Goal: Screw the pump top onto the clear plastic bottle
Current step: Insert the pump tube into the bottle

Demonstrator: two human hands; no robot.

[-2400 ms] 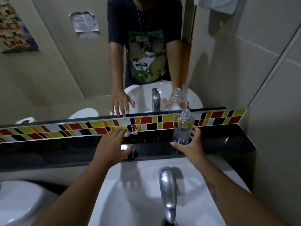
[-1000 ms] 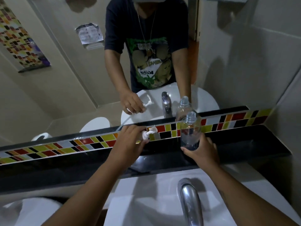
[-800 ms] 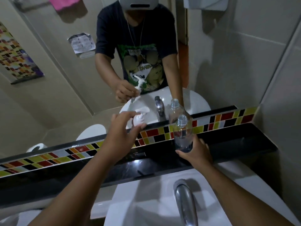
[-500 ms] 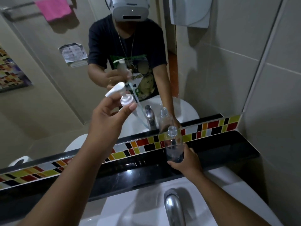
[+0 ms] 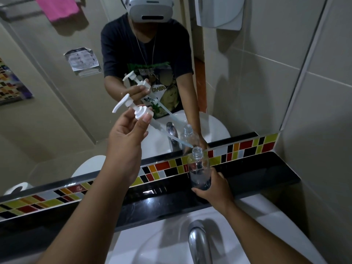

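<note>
Black ledge (image 5: 257, 180) under the mirror carries the clear bottle (image 5: 199, 168), upright in my right hand (image 5: 213, 189). My left hand (image 5: 127, 134) pinches the pump top (image 5: 137, 110) up-left, its tube slanting toward the open neck.

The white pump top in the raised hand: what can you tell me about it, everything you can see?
The pump top looks like white plastic: a long curved spout, a ribbed screw collar, and a thin translucent dip tube slanting down to the right. The left hand holds it tilted by the collar, fingertips pinching. The tube's tip is close to the open neck of the clear bottle, which the right hand steadies on the black ledge. It is not yet screwed on.
</note>
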